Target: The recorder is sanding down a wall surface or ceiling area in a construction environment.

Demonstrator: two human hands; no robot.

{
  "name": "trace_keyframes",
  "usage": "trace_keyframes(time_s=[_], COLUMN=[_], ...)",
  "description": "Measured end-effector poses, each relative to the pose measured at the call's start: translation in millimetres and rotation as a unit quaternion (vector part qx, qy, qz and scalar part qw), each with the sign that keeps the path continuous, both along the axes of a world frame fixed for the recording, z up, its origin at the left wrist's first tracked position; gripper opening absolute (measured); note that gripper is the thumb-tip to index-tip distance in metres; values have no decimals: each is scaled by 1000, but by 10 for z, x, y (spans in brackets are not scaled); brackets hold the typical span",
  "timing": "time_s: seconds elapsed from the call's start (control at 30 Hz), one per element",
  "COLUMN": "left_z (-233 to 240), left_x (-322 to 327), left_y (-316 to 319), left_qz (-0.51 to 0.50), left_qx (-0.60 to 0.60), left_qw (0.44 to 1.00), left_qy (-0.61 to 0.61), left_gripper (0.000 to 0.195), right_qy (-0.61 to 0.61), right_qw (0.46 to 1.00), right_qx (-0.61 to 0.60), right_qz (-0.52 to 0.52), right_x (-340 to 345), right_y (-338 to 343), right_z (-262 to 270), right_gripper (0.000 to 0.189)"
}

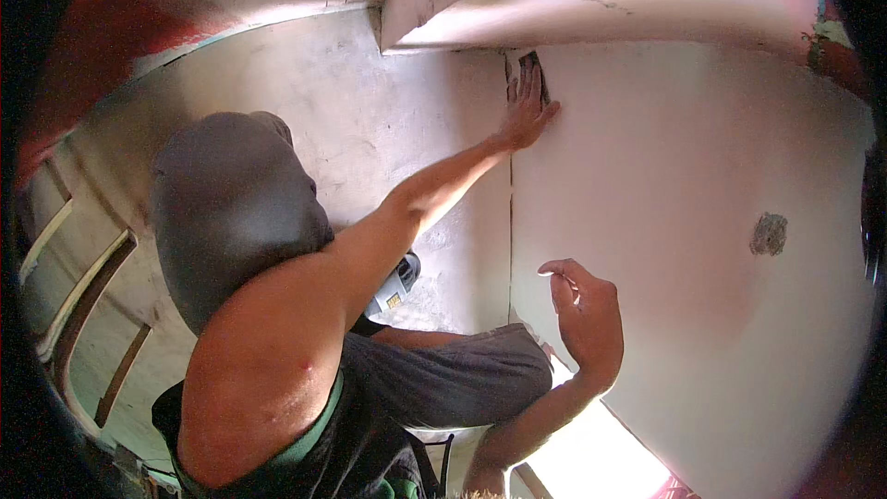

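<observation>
My left hand (530,111) reaches out at arm's length and lies flat against a pale painted surface (644,166), close below a ledge. Beneath its fingers shows a dark flat patch (545,86); whether this is a sheet under the hand or a hole cannot be told. A narrow dark joint (511,222) runs down from there. My right hand (589,312) hangs nearer to me, bent at the wrist, with loosely curled fingers and nothing visible in them. It appears apart from the surface. My knees, in grey cloth (450,378), are bent beside my arms.
A thick pale ledge (423,14) with a projecting corner runs across the top. A rough grey spot (768,234) marks the surface at right. Several curved wooden bars (90,298) stand at far left. A shoe (395,291) shows behind my arm. Bright light fills an opening (596,454) below.
</observation>
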State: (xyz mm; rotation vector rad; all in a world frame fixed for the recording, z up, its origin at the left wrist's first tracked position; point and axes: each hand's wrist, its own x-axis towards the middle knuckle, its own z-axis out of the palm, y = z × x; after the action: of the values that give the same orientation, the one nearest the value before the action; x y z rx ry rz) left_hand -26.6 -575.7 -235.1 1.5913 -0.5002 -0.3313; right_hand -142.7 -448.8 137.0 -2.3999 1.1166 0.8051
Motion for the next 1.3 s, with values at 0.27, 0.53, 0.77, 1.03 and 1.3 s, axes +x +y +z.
trace_keyframes(time_s=[0.27, 0.53, 0.77, 1.03, 1.3], left_z=[105, -264, -116, 232, 291], left_x=[-45, -53, -328, -37, -260], left_y=[-110, 119, 171, 84, 169], left_qz=[-21, -62, -68, -33, -105], left_qx=[12, 76, 14, 35, 23], left_qw=[1000, 995, 997, 997, 988], left_qy=[-19, -27, -36, -61, -116], left_gripper=[95, 97, 97, 96, 96], right_qy=[11, 15, -48, -43, -42], right_qw=[1000, 999, 998, 998, 998], right_qx=[-9, 1, 23, 22, 21], right_qz=[-12, 49, 40, 47, 43], right_x=[-103, -46, 4, 23, -14], right_y=[-96, -97, -88, -78, -84], right_z=[-18, -108, -117, -111, -137], right_gripper=[26, 26, 22, 24, 22])
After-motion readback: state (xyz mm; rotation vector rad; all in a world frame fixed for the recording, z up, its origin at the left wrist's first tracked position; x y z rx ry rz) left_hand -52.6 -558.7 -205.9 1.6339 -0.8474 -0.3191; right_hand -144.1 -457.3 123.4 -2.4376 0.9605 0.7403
